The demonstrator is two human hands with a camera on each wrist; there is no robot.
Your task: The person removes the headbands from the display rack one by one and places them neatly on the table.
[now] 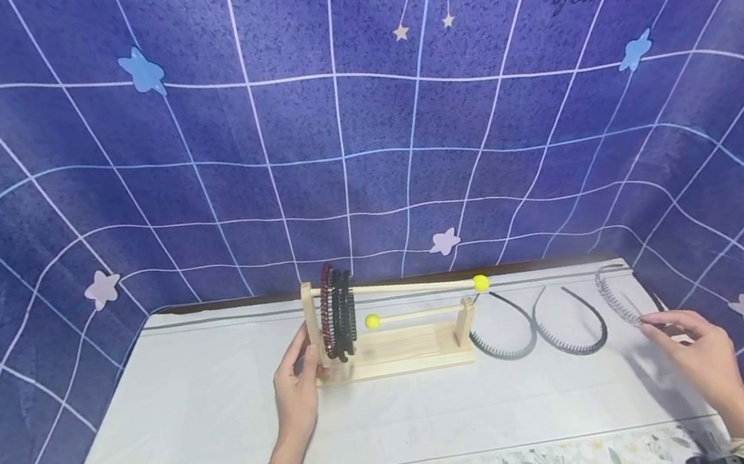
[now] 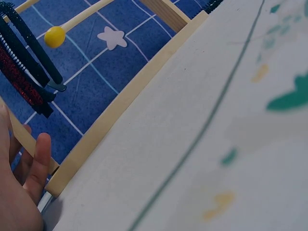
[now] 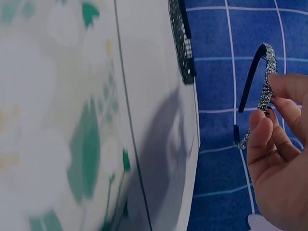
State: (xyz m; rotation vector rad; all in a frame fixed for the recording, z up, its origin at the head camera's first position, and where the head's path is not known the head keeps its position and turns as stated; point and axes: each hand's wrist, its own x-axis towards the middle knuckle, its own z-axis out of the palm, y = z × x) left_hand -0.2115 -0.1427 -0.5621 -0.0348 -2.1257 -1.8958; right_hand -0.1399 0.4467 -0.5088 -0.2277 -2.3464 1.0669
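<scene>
My left hand (image 1: 297, 386) grips the left upright of a wooden rack (image 1: 405, 351). Several headbands (image 1: 339, 318), dark ones and a red glittery one, hang together on the upper rod near that upright. Yellow balls cap both rods; nothing hangs on the lower one. At the right, my right hand (image 1: 701, 354) pinches a headband between thumb and fingers, raised off the table. The right wrist view shows this held headband (image 3: 270, 60) with silver sparkle outside and a dark inner side. Two more headbands (image 1: 506, 354) lie side by side between rack and right hand.
A white cloth (image 1: 190, 423) with a floral front border covers the table. Behind and at both sides hangs a blue grid-patterned curtain (image 1: 296, 122) with stars. The upper rod's yellow ball (image 1: 481, 283) points right, past the rack's right upright (image 1: 463, 323).
</scene>
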